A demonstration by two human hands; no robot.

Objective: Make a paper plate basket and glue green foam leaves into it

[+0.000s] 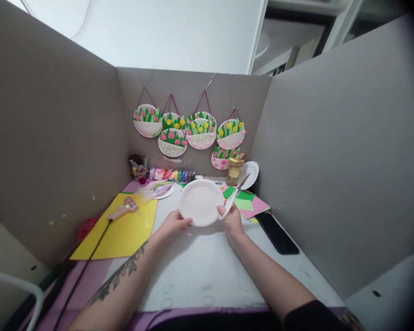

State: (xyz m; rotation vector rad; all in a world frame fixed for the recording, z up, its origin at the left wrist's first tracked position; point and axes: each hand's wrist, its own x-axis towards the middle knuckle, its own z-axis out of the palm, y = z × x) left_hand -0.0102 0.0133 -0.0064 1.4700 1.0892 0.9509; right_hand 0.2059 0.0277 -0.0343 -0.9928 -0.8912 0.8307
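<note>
A white paper plate with a crimped rim is held up over the table, its flat face toward me. My left hand is closed on the plate's lower left edge, thumb in front. White-handled scissors are gripped in my right hand, their blades pointing up and to the right. That hand's fingertips also meet the plate's right edge; whether they pinch it is hard to tell. Below both hands lies the white tabletop sheet.
A hot glue gun rests on yellow paper at left. Green and pink paper and a black phone lie at right. Paint bottles and another plate stand behind. Decorated plates hang on the grey back panel.
</note>
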